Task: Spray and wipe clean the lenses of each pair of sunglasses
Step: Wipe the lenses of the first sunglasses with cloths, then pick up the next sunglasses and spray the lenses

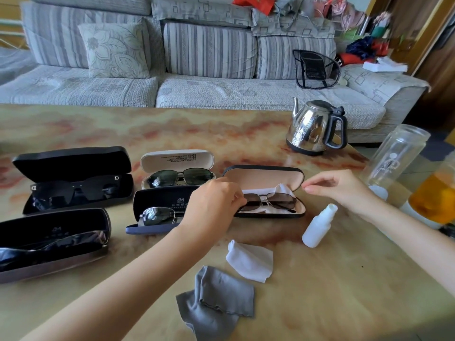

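Note:
Several open cases with sunglasses lie on the marble-patterned table (172,129). My left hand (213,201) pinches the left end of brown-lensed sunglasses (273,201), which lie in a black case with a beige lining (266,175) on a white cloth. My right hand (337,187) hovers just right of that case with loosely curled fingers, holding nothing. A small white spray bottle (318,226) stands in front of the case. A white cloth (251,259) and a grey cloth (216,303) lie nearer to me.
Other sunglasses sit in a white case (177,158), a dark blue case (157,203) and two black cases (71,163) (49,232) at the left. A steel kettle (315,126), a clear bottle (396,153) and a jar of orange liquid (435,198) stand at the right. A sofa lies behind.

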Demonstrator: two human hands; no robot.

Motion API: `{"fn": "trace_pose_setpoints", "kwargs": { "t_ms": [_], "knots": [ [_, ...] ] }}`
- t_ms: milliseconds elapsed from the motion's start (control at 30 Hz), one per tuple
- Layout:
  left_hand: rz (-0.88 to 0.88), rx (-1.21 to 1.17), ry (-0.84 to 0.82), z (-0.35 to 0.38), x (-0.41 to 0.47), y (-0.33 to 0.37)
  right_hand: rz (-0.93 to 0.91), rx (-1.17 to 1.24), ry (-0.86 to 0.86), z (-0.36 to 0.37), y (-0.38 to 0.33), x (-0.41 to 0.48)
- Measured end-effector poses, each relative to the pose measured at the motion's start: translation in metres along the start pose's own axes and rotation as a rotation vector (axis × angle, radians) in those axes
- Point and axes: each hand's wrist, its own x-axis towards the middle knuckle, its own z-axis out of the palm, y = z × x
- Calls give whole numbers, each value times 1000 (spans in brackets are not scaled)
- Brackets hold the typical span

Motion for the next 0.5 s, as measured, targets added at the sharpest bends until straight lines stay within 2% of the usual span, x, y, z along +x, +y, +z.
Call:
{"fn": "trace_pose_setpoints", "kwargs": {
  "t_ms": [167,233,367,500],
  "knots": [
    [-91,-184,75,-36,2,-10,-168,-67,12,-13,-57,-12],
    [-137,-218,85,-51,1,-23,-219,-56,-72,-7,-84,-22],
    [-164,-238,12,-67,-8,-53,-255,-152,-358,27,-123,-40],
    [-182,-246,-56,-77,-25,-74,-293,-223,-400,76,-134,-33]
  ]
}}
